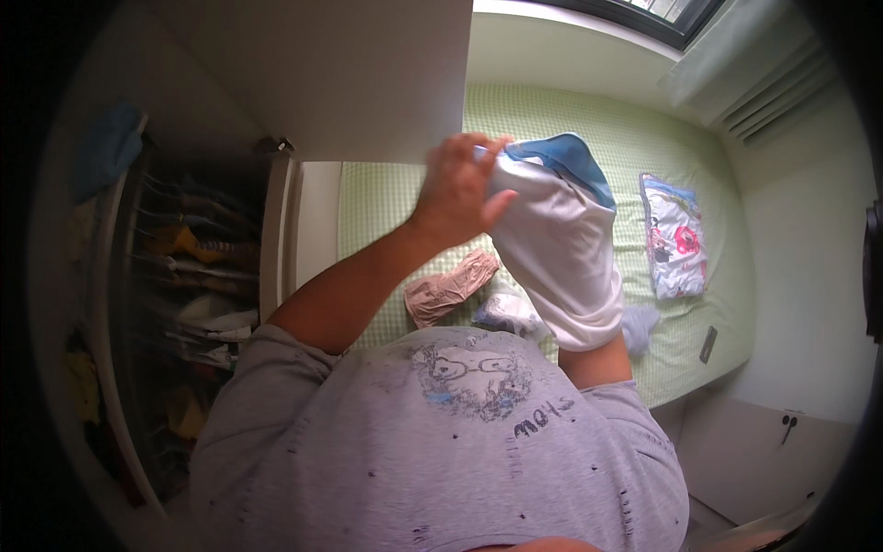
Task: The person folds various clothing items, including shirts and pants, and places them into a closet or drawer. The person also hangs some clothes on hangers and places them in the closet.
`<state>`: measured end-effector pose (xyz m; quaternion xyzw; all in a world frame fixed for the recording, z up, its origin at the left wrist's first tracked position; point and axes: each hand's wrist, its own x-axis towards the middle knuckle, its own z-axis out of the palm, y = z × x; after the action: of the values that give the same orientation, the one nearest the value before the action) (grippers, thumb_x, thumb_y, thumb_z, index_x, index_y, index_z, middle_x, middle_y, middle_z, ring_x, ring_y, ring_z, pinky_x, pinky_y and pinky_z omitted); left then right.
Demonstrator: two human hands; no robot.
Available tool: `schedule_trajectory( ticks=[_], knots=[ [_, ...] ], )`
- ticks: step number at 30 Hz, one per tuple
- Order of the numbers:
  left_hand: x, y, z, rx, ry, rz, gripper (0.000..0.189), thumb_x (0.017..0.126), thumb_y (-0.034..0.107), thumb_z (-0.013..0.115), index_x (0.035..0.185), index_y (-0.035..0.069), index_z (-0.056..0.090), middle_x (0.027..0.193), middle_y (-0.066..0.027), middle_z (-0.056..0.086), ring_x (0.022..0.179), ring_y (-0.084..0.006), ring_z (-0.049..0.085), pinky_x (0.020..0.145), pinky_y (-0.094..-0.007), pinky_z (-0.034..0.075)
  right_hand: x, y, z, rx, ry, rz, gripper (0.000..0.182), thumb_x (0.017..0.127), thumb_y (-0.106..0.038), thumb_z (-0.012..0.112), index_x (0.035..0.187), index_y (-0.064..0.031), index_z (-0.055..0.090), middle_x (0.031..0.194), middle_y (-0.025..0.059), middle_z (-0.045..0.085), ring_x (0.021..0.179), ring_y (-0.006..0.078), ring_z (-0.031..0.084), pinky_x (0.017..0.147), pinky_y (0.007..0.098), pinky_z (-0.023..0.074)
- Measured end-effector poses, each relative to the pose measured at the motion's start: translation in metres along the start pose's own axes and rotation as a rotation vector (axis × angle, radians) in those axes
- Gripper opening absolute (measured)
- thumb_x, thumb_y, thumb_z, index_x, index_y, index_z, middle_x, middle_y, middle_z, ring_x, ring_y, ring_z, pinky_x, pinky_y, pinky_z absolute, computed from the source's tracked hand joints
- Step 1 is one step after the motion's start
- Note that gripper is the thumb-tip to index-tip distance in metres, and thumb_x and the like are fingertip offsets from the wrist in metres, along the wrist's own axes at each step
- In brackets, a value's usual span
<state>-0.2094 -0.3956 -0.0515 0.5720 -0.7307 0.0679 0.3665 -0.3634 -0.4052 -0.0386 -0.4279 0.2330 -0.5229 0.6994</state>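
A white garment with blue trim (552, 241) is raised over the bed in front of me. My right forearm goes up into its lower opening, and the cloth hides my right hand. At the garment's upper left edge is my left hand (459, 186), its fingertips by the blue trim and its thumb against the white cloth. Motion blurs the fingers, so a firm grip cannot be made out. Below the garment, pinkish-brown folded clothing (452, 286) and a whitish bundle (510, 312) lie on the bed.
The bed has a green checked sheet (386, 200). A folded printed cloth (676, 238), a grey-blue cloth (639, 330) and a small dark flat object (708, 344) rest towards its right side. At left, an open wardrobe holds hanging clothes (207, 255); its door (359, 76) stands near my left hand.
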Motion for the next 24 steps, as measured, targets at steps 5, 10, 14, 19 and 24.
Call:
schedule_trajectory(
  ticks=[5,10,14,19,24],
  knots=[
    [-0.032,-0.061,-0.005,-0.115,-0.16,-0.263,0.042,0.073,0.023,0.07,0.109,0.008,0.055,0.107,-0.0106,0.053,0.099,-0.0318,0.051,0.088,-0.0412,0.039,-0.001,-0.019,0.029,0.078,-0.019,0.004,0.044,0.082,-0.009,0.059,0.121,-0.0035,0.04,0.116,0.0095,0.047,0.106,0.0196,0.048,0.089,0.0262,0.041],
    [-0.006,-0.039,-0.038,-0.083,0.14,0.027,0.037,0.073,0.021,0.069,0.106,0.007,0.057,0.105,-0.013,0.054,0.098,-0.0303,0.053,0.084,-0.0385,0.044,-0.021,-0.046,0.046,0.118,-0.014,0.05,0.042,0.081,-0.006,0.06,0.119,-0.0022,0.042,0.113,0.0098,0.049,0.103,0.0193,0.051,0.087,0.0253,0.0434],
    [0.047,0.0,-0.047,-0.251,0.239,0.3,0.022,0.076,0.015,0.064,0.097,0.007,0.062,0.1,-0.0129,0.059,0.092,-0.0282,0.057,0.078,-0.0351,0.047,-0.033,-0.048,0.055,-0.441,-0.164,-0.099,0.043,0.081,-0.005,0.061,0.119,-0.0018,0.042,0.112,0.0101,0.05,0.101,0.019,0.052,0.086,0.025,0.0445],
    [0.1,-0.005,-0.081,-0.089,-0.509,0.244,0.014,0.078,0.009,0.058,0.089,0.009,0.067,0.085,-0.0088,0.063,0.079,-0.0261,0.061,0.073,-0.0354,0.049,-0.022,-0.032,0.074,0.275,-0.133,0.239,0.044,0.079,-0.004,0.062,0.118,-0.0024,0.041,0.109,0.0084,0.051,0.097,0.0158,0.052,0.083,0.0245,0.0452],
    [0.141,0.022,-0.092,0.026,-0.184,0.583,0.02,0.073,0.005,0.057,0.089,0.013,0.068,0.083,-0.0062,0.063,0.08,-0.0249,0.061,0.073,-0.0347,0.05,-0.021,-0.037,0.07,-0.477,-0.195,-0.087,0.052,0.079,-0.013,0.062,0.123,-0.0042,0.036,0.115,0.007,0.047,0.104,0.0153,0.047,0.089,0.0256,0.0394]
  ],
)
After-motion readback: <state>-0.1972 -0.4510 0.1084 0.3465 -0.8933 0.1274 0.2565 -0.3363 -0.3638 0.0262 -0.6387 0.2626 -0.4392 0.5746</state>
